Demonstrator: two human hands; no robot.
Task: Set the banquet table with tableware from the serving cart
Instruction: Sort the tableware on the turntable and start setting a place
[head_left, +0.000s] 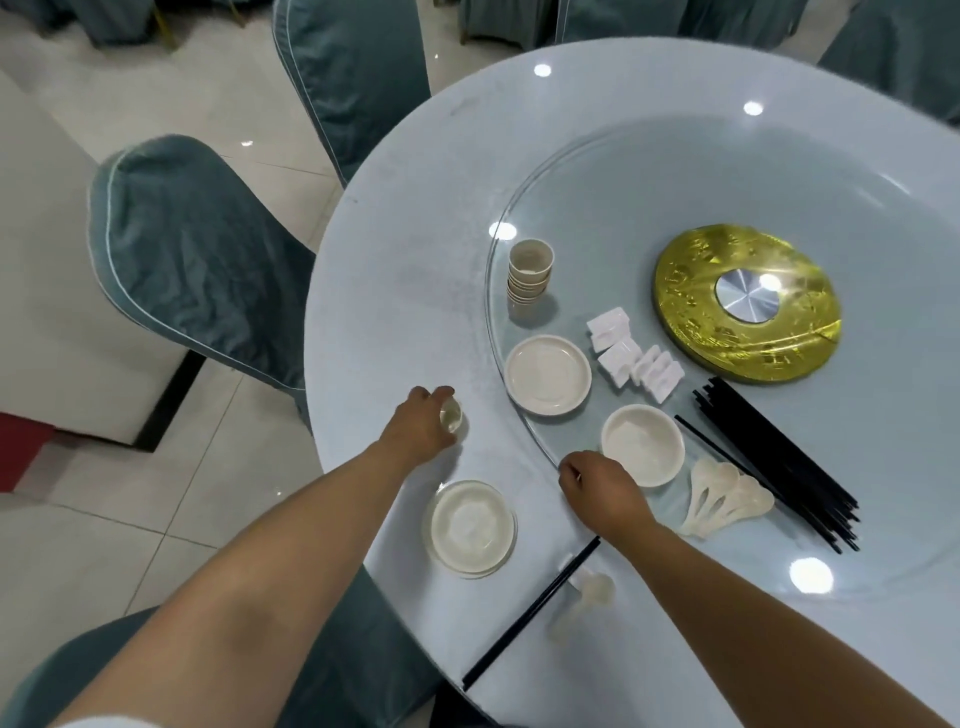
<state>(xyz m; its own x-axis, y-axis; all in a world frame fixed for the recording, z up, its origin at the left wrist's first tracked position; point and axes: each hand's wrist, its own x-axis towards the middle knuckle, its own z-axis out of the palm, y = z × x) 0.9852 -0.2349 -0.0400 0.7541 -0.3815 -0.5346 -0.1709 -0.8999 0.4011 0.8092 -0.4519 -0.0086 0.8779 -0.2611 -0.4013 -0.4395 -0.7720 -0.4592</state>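
One place setting is being laid at the near edge of the table (395, 270). The left hand (423, 423) curls round a small cup (451, 417) and holds it on the cloth, just beyond and left of the setting's bowl (470, 525), which sits on a plate near the edge. To the right of that bowl lie a pair of chopsticks (530, 613) and, just beside them, a spoon (584, 600).

The right hand (602, 486) rests at the rim of the glass turntable (597, 208), its fingers curled; whether they pinch the chopstick tips or the glass edge cannot be told.

On the turntable the stock waits: a cup stack (530, 278) at the far left, a plate stack (548, 374), white rests (634, 353), a bowl stack (644, 444) just right of the right hand, loose spoons (722, 501) and a chopstick bundle (779, 462) at the right.

The step in hand looks like placing the cup for this seat. Next, the left hand likely needs to let go with the cup upright. This setting appears to lack a chopstick rest, so fetching one from the white rests seems the natural follow-up.
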